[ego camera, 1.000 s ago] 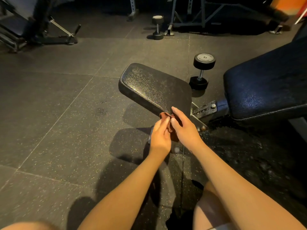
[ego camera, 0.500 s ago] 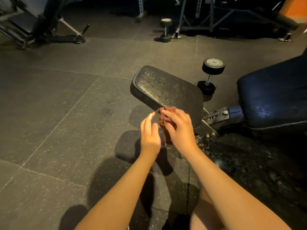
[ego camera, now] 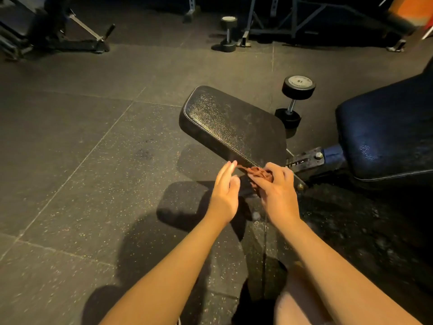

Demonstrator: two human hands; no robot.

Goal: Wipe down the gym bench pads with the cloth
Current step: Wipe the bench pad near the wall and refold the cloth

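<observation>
A gym: speckled rubber floor tiles point(ego camera: 70, 141), a padded bench point(ego camera: 234, 125) from centre to 3 o'clock, a dumbbell point(ego camera: 295, 99) upright at 2 o'clock, a second dumbbell point(ego camera: 227, 34) at 12, steel frames point(ego camera: 304, 17) at 1

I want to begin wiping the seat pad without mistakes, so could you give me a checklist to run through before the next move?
1. Cloth held: ok, the right hand grips it.
2. Cloth spread for wiping: not ok, it is bunched up.
3. Left hand free: ok, fingers straight, tips at the cloth's end.
4. Seat pad close: ok, its near edge is just beyond the hands.
5. Dumbbell out of the way: ok, it stands on the floor behind the pad.
6. Cloth damp: cannot tell.
</observation>
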